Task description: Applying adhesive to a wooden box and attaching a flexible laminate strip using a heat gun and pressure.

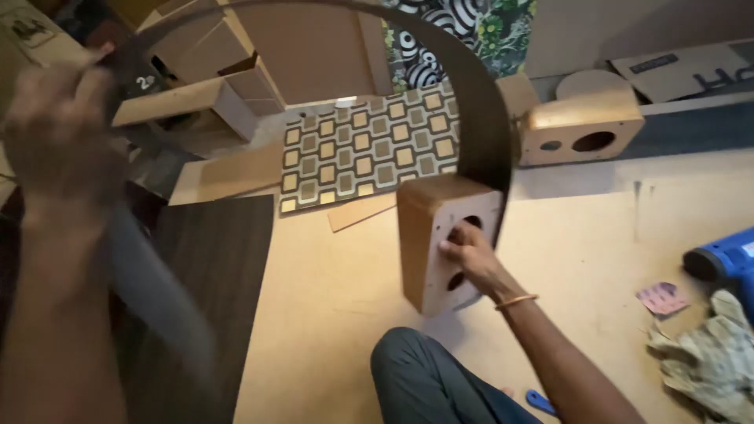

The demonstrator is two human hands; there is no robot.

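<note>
Surface: I see a pale tan board floor [597,235], bare in the middle.
Centre: a wooden speaker box [428,235] stands on it, its panel with round holes facing right.
Left: a dark wood-grain sheet [212,267] lies flat.
Behind: I make out a patterned sheet of squares [365,145] and a thin brown strip [361,212].
Far right: a second speaker box [577,126].
Right edge: a blue tool [726,259], pink sandpaper [662,298] and a crumpled cloth [707,361].
</note>
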